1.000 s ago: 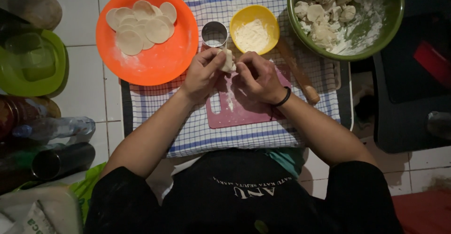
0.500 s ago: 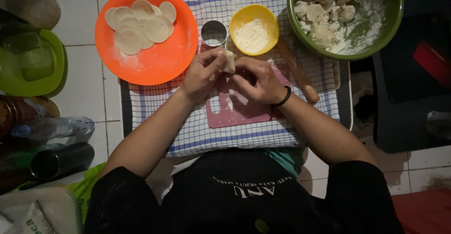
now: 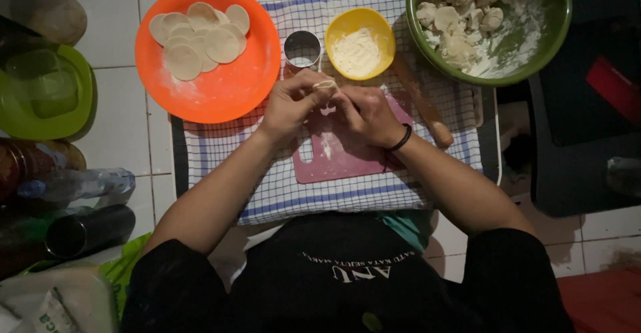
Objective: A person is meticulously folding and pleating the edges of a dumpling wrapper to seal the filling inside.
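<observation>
Checked cloth (image 3: 280, 193), white with blue grid lines, woven, spread flat over a low dark stand on pale glossy floor tiles. Everything below sits on or beside it.

Green bowl (image 3: 557, 32), round, deep, smooth-walled, at the far right corner; inside dusted white with flour and piled with lumpy, pale dough pieces (image 3: 461, 9).

Orange plate (image 3: 220, 86), round, shallow, plastic sheen, at the far left corner; thin flour film on it. Flat round dough discs (image 3: 200, 36) overlap in a loose stack on its far half, matte and cream-coloured.

Pink cutting board (image 3: 334, 162), rectangular, flat, flour-streaked, centred on the cloth under both hands.

Wooden rolling pin (image 3: 424, 102), slim cylinder, lies at a slant just right of the board.

Yellow bowl (image 3: 360, 42), small, round, holds a heap of white powder. Beside it on the left, a metal ring cutter (image 3: 302, 49), short shiny cylinder, open top.

Left hand (image 3: 290, 106) and right hand (image 3: 367, 116), the latter with a black band at the wrist, meet above the board's far edge. Fingers of both curl in and pinch a small pale dough piece (image 3: 326, 86), soft, folded, held between the fingertips just clear of the board.
</observation>
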